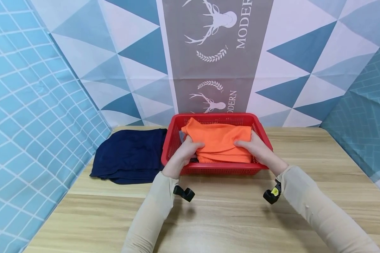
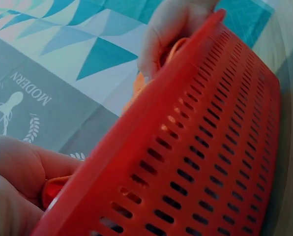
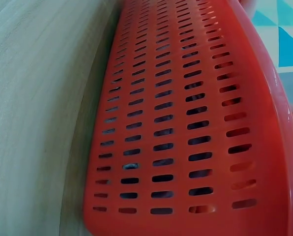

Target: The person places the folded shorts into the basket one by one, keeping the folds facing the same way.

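Note:
A folded orange cloth (image 1: 220, 140), perhaps a garment, lies in the red plastic basket (image 1: 221, 168). My left hand (image 1: 187, 151) grips its left side, thumb on top and the other fingers out of sight. At the opposite side, my right hand (image 1: 258, 147) holds the cloth in the same way. Some grey fabric (image 1: 182, 136) shows beside the orange cloth inside the basket. In the left wrist view, the basket's slotted wall (image 2: 200, 142) hides most of the cloth. Mostly that same wall (image 3: 166, 118) fills the right wrist view.
A folded navy cloth (image 1: 130, 154) lies on the wooden table (image 1: 221, 214), left of the basket. Behind stands a patterned backdrop (image 1: 139, 52) with triangles and deer. Blue tiled-pattern sheeting (image 1: 28, 105) borders the left side.

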A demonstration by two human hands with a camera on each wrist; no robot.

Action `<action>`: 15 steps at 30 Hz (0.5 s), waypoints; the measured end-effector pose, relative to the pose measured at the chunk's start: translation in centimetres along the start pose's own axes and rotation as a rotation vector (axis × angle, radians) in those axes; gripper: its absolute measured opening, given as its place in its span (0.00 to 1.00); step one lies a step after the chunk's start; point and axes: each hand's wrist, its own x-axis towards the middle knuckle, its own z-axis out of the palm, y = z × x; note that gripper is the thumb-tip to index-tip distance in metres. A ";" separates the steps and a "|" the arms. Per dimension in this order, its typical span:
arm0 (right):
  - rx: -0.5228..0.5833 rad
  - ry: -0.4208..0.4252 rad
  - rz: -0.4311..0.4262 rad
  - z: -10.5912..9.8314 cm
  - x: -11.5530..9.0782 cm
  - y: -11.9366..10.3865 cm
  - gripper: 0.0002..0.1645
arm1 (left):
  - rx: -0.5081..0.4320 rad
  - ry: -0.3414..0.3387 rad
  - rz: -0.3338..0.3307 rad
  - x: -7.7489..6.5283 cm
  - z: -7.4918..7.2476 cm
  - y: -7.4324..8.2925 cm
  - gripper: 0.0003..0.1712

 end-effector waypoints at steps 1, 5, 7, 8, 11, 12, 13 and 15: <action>-0.018 -0.003 0.003 0.0 0.0 0.0 0.39 | 0.025 0.002 0.011 0.0 0.0 -0.1 0.33; -0.085 -0.009 0.004 0.0 -0.2 -0.1 0.39 | 0.138 0.044 0.056 -0.1 0.0 -0.3 0.35; -0.124 0.008 0.006 0.1 -0.3 -0.2 0.39 | 0.238 0.086 0.094 -0.2 0.1 -0.4 0.35; -0.145 0.017 0.008 0.1 -0.4 -0.3 0.40 | 0.301 0.117 0.105 -0.2 0.1 -0.4 0.35; -0.225 0.059 0.047 0.2 -0.7 -0.7 0.45 | 0.489 0.232 0.134 -0.4 0.3 -0.4 0.40; -0.258 0.080 0.071 0.3 -0.8 -0.9 0.47 | 0.549 0.278 0.137 -0.5 0.4 -0.3 0.43; -0.282 0.104 0.081 0.4 -0.9 -1.0 0.49 | 0.598 0.324 0.143 -0.6 0.6 -0.3 0.46; -0.325 0.178 0.081 0.6 -1.0 -1.3 0.54 | 0.661 0.402 0.180 -0.7 0.8 -0.1 0.53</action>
